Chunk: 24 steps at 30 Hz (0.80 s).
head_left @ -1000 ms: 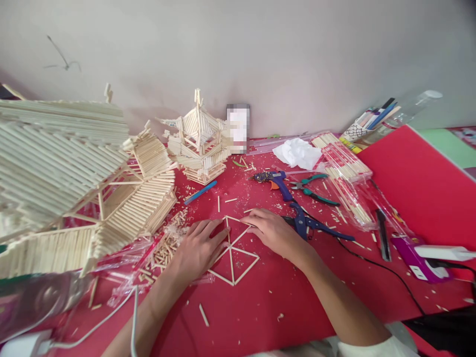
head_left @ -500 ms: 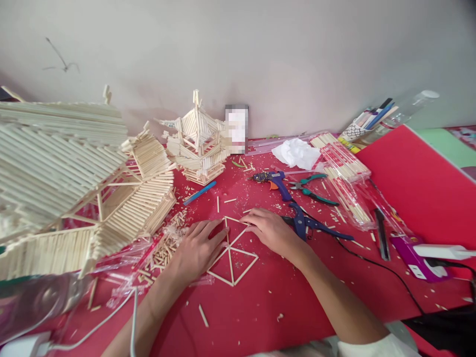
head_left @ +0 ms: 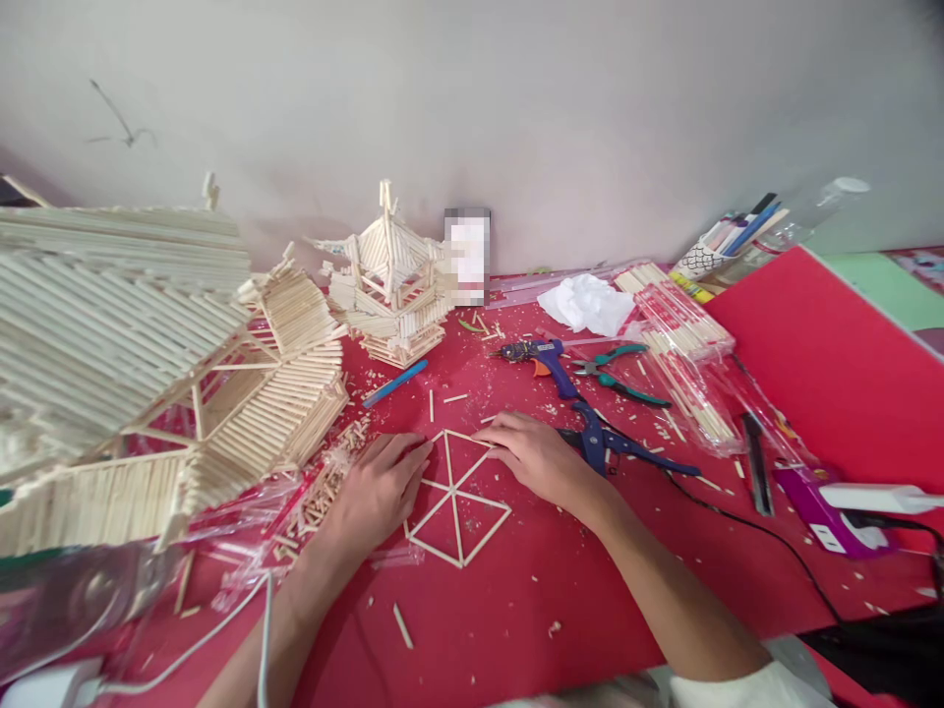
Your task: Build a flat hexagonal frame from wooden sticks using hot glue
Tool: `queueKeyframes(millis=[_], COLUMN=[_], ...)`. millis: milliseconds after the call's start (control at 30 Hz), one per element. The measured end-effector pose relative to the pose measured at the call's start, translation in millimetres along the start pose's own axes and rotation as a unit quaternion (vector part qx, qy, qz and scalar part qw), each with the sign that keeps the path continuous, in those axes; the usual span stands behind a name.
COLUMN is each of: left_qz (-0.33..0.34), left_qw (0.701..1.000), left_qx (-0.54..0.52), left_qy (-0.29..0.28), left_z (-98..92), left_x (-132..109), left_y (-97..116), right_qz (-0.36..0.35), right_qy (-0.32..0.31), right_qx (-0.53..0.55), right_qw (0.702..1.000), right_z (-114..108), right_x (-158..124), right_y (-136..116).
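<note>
A flat hexagonal frame of thin wooden sticks point(head_left: 458, 529), with spokes meeting at its centre, lies on the red tabletop point(head_left: 516, 619). My left hand point(head_left: 380, 487) curls round its left side and hides the upper left corner. At the upper right corner, the thumb and fingertips of my right hand point(head_left: 542, 457) close on a stick end. A hot glue gun point(head_left: 542, 360) lies beyond my right hand, and a blue-handled cutter point(head_left: 601, 441) is partly behind it. Two short loose sticks point(head_left: 455, 398) lie past the frame.
Stick-built models, a large roofed one point(head_left: 110, 324) and a small pavilion point(head_left: 394, 285), stand left and behind. Cut stick pieces point(head_left: 317, 501) lie beside my left forearm. To the right are green-handled pliers point(head_left: 619, 379), packed chopsticks point(head_left: 682, 344) and a red board point(head_left: 818, 364). White cable point(head_left: 199, 639) crosses the front left.
My left hand has drawn back to the left, off the frame's inner spokes, uncovering more of the centre. My right hand stays at the upper right corner.
</note>
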<state>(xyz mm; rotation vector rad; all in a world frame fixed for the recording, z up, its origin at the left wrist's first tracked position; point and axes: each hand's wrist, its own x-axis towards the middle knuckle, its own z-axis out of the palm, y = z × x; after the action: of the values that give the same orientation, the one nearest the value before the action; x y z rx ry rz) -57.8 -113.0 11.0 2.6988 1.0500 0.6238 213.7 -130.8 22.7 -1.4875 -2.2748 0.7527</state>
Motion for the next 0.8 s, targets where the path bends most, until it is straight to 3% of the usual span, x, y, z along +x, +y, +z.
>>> queueKeyframes(millis=[400,800], left_qz=[0.074,0.072], left_qw=[0.986,0.983], left_qx=[0.032,0.056], left_qy=[-0.148,-0.159], left_z=[-14.9,-10.9], left_x=[-5,-5], left_y=[-3,0], right_qz=[0.002,0.016], right_qy=[-0.008,-0.013], right_qx=[0.004,0.012], right_qw=[1.000,1.000], right_z=[0,-2], right_x=[0,2], right_y=[1,-2])
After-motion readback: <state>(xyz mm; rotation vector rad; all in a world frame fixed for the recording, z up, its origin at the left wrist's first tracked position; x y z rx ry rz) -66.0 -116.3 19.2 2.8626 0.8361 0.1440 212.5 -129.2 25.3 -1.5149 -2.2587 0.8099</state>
